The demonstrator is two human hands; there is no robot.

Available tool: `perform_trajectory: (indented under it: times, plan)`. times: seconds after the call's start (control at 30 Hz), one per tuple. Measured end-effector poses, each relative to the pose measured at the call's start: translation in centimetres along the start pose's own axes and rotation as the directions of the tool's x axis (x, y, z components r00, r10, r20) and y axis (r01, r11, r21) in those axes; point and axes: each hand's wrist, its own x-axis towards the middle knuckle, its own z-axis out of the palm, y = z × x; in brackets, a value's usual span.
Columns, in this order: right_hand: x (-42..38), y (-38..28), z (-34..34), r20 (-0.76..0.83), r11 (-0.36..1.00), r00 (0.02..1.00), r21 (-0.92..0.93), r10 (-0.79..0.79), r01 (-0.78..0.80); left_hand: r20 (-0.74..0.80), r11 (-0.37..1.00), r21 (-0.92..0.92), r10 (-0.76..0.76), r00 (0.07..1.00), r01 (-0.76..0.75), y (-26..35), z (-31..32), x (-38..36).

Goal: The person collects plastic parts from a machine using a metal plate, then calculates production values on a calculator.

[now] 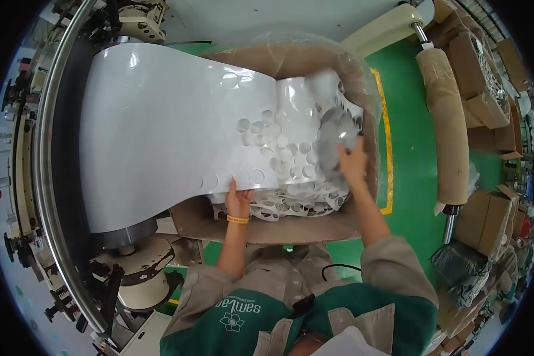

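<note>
A wide glossy white sheet [154, 130] runs from a roller on the left into a large cardboard box [219, 230] lined with clear plastic. Round holes and cut circles mark its right part. My left hand [240, 200] pinches the sheet's near edge, a yellow band on its wrist. Over the right side of the box, my right hand [353, 160] is at a blurred piece of perforated white material [332, 139]; its fingers look closed on that piece, partly smeared by motion. More punched white scrap [291, 204] lies heaped below the sheet.
A metal bar [44, 148] and machine parts stand at the left. Right of the box are yellow floor tape [387, 142] on green floor and a brown-wrapped roll [448, 130] on an arm. Cardboard boxes [486, 219] and bags lie at the far right.
</note>
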Motion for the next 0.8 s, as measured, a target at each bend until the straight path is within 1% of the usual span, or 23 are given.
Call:
perform_trajectory:
  times: [0.03, 0.07, 0.1, 0.13, 0.17, 0.2, 0.23, 0.27, 0.3, 0.33, 0.37, 0.4, 0.43, 0.47, 0.5, 0.53, 0.57, 0.6, 0.63, 0.67, 0.73, 0.77, 0.8]
  plan:
    - [1.5, 5.1, 5.7, -0.131, 0.979, 0.982, -0.169, -0.136, 0.112, 0.032, 1.0, 0.008, -0.019, 0.999, 0.019, -0.6, 0.0, 0.3]
    - [3.1, 8.4, 9.8, -0.237, 0.92, 0.929, -0.339, -0.286, 0.197, -0.025, 1.0, 0.005, -0.031, 0.999, 0.031, -0.4, 1.3, -0.2]
    - [5.7, 7.1, 9.8, -0.102, 0.952, 0.962, -0.204, -0.251, 0.227, -0.079, 0.999, 0.009, -0.036, 0.996, 0.037, 0.6, 3.3, -1.1]
    - [7.6, 5.3, 8.4, 0.05, 0.972, 0.974, -0.074, -0.219, 0.222, -0.144, 0.998, 0.014, -0.057, 0.988, 0.059, 1.2, 4.0, -2.2]
    - [7.9, 3.6, 5.7, 0.216, 0.982, 0.958, 0.037, -0.188, 0.184, -0.148, 0.995, 0.072, -0.059, 0.987, 0.07, 0.3, 1.1, -0.4]
    - [7.8, 0.1, 2.6, 0.191, 0.967, 0.955, -0.077, -0.226, 0.244, -0.119, 0.99, 0.115, -0.069, 0.991, 0.082, -0.1, -0.2, -0.1]
    - [7.0, -2.6, -0.3, 0.175, 0.952, 0.945, -0.085, -0.278, 0.295, -0.076, 0.985, 0.155, -0.065, 0.995, 0.076, -0.1, -0.7, 0.6]
    - [4.9, -7.4, -4.7, 0.18, 0.959, 0.943, 0.015, -0.282, 0.284, -0.038, 0.979, 0.192, -0.062, 0.997, 0.068, -0.1, -1.1, 0.9]
    - [2.9, -11.5, -7.5, 0.193, 0.958, 0.941, 0.115, -0.279, 0.261, 0.06, 0.973, 0.224, -0.076, 0.995, 0.061, -0.2, -1.5, 0.8]
    - [1.9, -13.1, -7.6, 0.117, 0.915, 0.95, 0.322, -0.291, 0.241, 0.058, 0.966, 0.246, -0.095, 0.994, 0.078, -0.3, -1.3, 0.1]
    - [1.2, -14.2, -7.6, 0.037, 0.826, 0.958, 0.516, -0.285, 0.226, 0.057, 0.959, 0.269, -0.113, 0.992, 0.094, -0.4, -0.4, -0.7]
    - [0.8, -15.1, -7.2, -0.042, 0.694, 0.964, 0.686, -0.262, 0.219, 0.059, 0.95, 0.292, -0.13, 0.99, 0.108, -0.5, 0.2, -1.2]
    - [1.2, -15.5, -5.8, 0.058, 0.705, 0.971, 0.698, -0.231, 0.126, 0.086, 0.935, 0.325, -0.177, 0.98, 0.141, -0.8, -0.2, -1.1]
    - [1.6, -14.9, -2.4, 0.098, 0.691, 0.978, 0.72, -0.183, 0.057, 0.099, 0.933, 0.33, -0.182, 0.978, 0.141, -1.0, -0.4, -1.0]
    - [3.3, -12.8, 2.9, 0.176, 0.577, 0.961, 0.817, -0.216, -0.02, 0.112, 0.933, 0.333, -0.185, 0.976, 0.139, -1.3, -0.3, -0.9]
    - [3.8, -12.4, 4.9, 0.06, 0.772, 0.946, 0.595, -0.318, 0.222, 0.123, 0.932, 0.335, -0.188, 0.974, 0.138, -1.5, -0.3, -1.0]
    - [4.7, -11.0, 5.8, 0.011, 0.893, 0.961, 0.372, -0.277, 0.253, 0.074, 0.946, 0.303, -0.143, 0.987, 0.114, -1.3, -0.6, -1.0]
    - [5.6, -9.4, 5.7, -0.049, 0.96, 0.967, 0.123, -0.249, 0.253, 0.026, 0.958, 0.273, -0.099, 0.995, 0.088, -0.8, -0.8, -0.8]
    - [6.0, -8.4, 4.2, -0.038, 0.964, 0.975, 0.147, -0.218, 0.222, -0.017, 0.971, 0.235, -0.05, 0.999, 0.053, -0.5, -0.9, -0.3]
    - [5.8, -8.2, 2.4, -0.027, 0.967, 0.981, 0.165, -0.192, 0.194, -0.029, 0.961, 0.264, -0.076, 0.997, 0.081, -0.5, -1.6, -0.1]
    - [4.3, -10.5, -1.5, 0.019, 0.972, 0.98, 0.13, -0.197, 0.193, -0.046, 0.939, 0.313, -0.135, 0.99, 0.143, -1.5, -3.0, 0.2]
    - [3.8, -11.7, -3.3, 0.046, 0.975, 0.98, 0.113, -0.196, 0.189, -0.043, 0.943, 0.292, -0.153, 0.987, 0.159, -1.2, -1.5, -0.8]
    - [3.0, -13.2, -4.4, -0.033, 0.929, 0.961, 0.25, -0.275, 0.274, -0.027, 0.94, 0.298, -0.169, 0.985, 0.169, -1.7, -1.4, -1.1]
